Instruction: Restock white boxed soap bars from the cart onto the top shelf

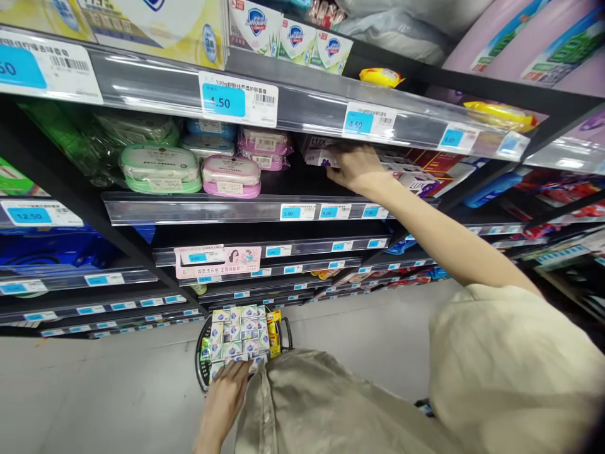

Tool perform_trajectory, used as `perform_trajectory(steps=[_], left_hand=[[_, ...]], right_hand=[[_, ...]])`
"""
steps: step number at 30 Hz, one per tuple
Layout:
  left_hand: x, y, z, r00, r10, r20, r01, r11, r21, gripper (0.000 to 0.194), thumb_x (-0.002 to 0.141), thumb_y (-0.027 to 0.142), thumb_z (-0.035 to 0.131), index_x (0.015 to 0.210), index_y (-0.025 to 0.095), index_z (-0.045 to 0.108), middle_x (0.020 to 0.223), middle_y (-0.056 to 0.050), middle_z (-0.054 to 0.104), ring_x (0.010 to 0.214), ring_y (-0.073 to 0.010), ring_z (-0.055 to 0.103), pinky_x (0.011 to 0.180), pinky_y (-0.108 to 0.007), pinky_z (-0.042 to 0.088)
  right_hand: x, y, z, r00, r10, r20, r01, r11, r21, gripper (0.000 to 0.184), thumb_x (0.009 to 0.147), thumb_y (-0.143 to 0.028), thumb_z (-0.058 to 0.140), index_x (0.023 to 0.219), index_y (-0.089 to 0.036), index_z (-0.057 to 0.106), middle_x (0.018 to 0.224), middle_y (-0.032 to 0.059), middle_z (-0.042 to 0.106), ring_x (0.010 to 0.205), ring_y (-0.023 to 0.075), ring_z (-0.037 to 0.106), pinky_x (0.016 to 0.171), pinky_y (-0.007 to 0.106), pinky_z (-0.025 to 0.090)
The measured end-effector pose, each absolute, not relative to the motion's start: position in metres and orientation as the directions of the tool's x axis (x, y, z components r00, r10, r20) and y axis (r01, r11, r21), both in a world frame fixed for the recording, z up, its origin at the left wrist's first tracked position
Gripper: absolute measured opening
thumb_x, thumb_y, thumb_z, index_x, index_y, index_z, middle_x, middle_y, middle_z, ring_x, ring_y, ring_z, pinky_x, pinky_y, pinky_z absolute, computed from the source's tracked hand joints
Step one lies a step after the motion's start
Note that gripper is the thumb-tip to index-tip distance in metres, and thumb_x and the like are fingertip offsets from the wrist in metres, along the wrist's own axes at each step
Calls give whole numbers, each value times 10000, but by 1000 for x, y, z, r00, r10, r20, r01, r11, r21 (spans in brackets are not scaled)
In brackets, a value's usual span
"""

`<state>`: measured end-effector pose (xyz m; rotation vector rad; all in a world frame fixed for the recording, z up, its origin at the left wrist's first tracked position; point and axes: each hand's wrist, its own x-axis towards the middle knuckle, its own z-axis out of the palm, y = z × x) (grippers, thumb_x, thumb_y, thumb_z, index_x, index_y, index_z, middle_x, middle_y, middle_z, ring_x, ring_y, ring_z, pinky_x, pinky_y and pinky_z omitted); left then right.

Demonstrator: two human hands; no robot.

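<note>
My right hand (358, 167) reaches onto the middle shelf, its fingers bent around a white and purple LUX soap box (317, 156). More LUX boxes (418, 184) lie to the right of that hand. Lower down, my left hand (230, 383) appears above the near side of a black basket (201, 372). Its fingers are close together and curled, and their tips overlap the boxes behind, so what they hold, if anything, is hidden. White and green Safeguard soap boxes (249, 328) fill the basket in rows, with yellow packs (274, 333) along its right side.
Green and pink soap cases (231, 176) sit left on the middle shelf. Above, a shelf edge (312, 101) with price labels juts out over my right hand, carrying Safeguard boxes (258, 28) and a yellow pack (380, 77). Large pink bottles (501, 41) stand at upper right.
</note>
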<state>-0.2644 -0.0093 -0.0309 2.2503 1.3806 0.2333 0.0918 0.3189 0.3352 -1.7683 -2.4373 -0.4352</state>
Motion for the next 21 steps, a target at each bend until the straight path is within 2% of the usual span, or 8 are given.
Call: perform_trajectory(steps=[2,5,7,8,10,12,16,21], left_hand=[[-265,-4,-7,456,874,167,687,-464,559,367,1068,131,479,1291,237,750,1189,-89,817,1084,-259,790,956,-391,652],[-257,14,56,288,790,541,521,-603,604,320,1035,89,580,1278,252,711,1177,-64,805,1083,-228,774,1012,-378,623],[-243,33,110,190,702,686,465,-680,567,409,972,13,652,1297,257,703,1194,-69,786,1093,-236,763,1004,-400,621],[-234,45,137,159,672,723,495,-688,531,475,955,16,691,1357,269,684,1256,-81,769,1133,-252,752,1011,-423,618],[-211,71,185,163,643,748,585,-674,452,624,955,89,750,1521,287,577,1461,-114,681,1301,-297,688,1099,-488,583],[-184,94,221,254,588,768,609,-714,345,693,969,153,764,1594,285,497,1534,-117,638,1370,-313,652,1148,-509,559],[-127,131,257,446,451,774,562,-813,150,505,1018,175,690,1501,269,578,1337,-62,752,1206,-264,739,1074,-432,611],[-62,150,278,555,481,678,564,-817,118,317,1040,326,690,1333,206,667,1222,-77,764,1110,-248,747,1001,-389,629]], right_hand=[[85,289,337,-360,871,336,928,295,229,602,1015,-386,522,1562,-135,524,1401,235,670,1324,494,559,1121,654,426],[75,229,334,-520,752,405,851,415,322,564,1036,-334,483,1587,-218,490,1385,154,676,1296,421,580,1111,650,431],[72,190,328,-631,643,435,776,512,369,548,1034,-278,481,1582,-258,488,1342,115,690,1221,368,614,1063,626,454],[71,173,324,-676,588,444,737,560,379,549,1026,-250,490,1574,-269,496,1312,105,699,1182,347,626,1034,607,465],[76,145,317,-743,497,449,661,649,377,558,1006,-206,512,1559,-276,516,1248,96,713,1130,316,635,982,566,476],[88,129,311,-780,436,448,604,713,357,564,990,-190,527,1550,-265,533,1194,97,719,1107,301,631,941,533,477],[128,124,303,-765,382,518,586,747,315,562,977,-180,545,1537,-227,559,1172,117,719,1116,304,621,904,500,468],[193,127,289,-662,427,616,649,738,186,556,978,-163,594,1530,-223,566,1248,138,732,1147,309,638,924,489,493]])
